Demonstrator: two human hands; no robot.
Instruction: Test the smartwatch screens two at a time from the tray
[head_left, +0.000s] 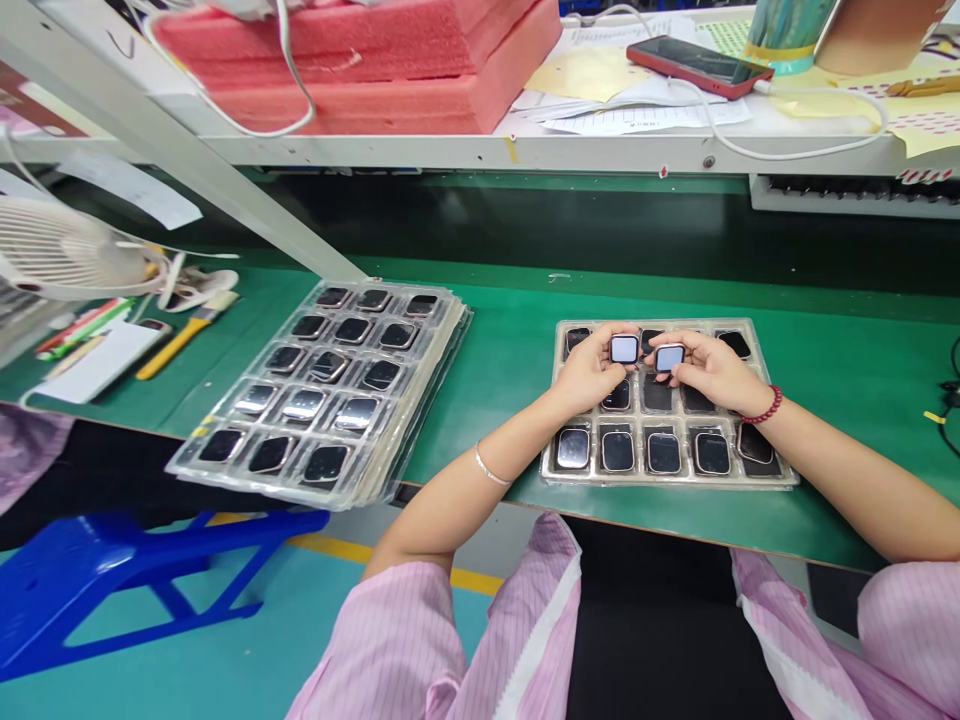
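Plastic tray [637, 481] below, I see left hand [589, 372] pinching one watch [623, 349], right hand [712, 372] another watch [669, 358] — paired handling, seemingly, needing steady grips next.

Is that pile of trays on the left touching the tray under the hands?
Apart. The head view shows a strip of green table between the tray pile and the other tray.

Right of centre in the frame, a tray [667, 483] of watch bodies [664, 453] lies on the tabletop [510, 390], beneath a left hand [589, 375] and right hand [712, 372] each holding one. Left of centre sits a stack of loaded trays [420, 405], with a brush [176, 347] and fan [67, 245] farther left. Behind, a shelf [585, 152] spans the top, bearing foam blocks [337, 70] left of a phone [697, 68].
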